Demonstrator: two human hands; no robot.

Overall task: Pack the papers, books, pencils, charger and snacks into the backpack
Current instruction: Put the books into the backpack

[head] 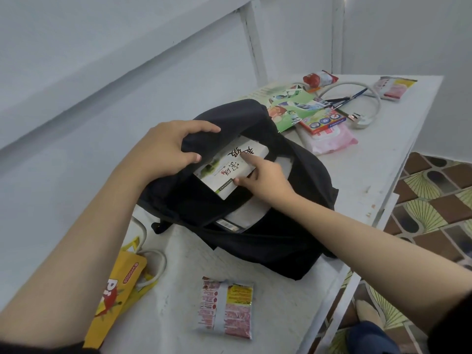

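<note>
A black backpack [268, 226] lies open on the white table [281, 315]. My left hand [168, 146] grips the upper flap of its opening and holds it up. My right hand [265, 177] holds a white book [229, 164] with red and black characters, half inside the opening. More white papers or books [245, 213] show inside the bag below it. Beyond the bag lie a green picture book [288, 106], a red and white box [324, 121], pens [350, 97], a white charger cable with plug [362, 121] and pink snack packs [329, 141].
A yellow snack bag [120, 290] lies at the near left on a white cable [155, 264]. A pink and yellow snack pack [226, 306] lies in front of the bag. Two more snack packs, a red one [319, 77] and a pink one [393, 86], sit at the far end. The table's right edge drops to a patterned floor.
</note>
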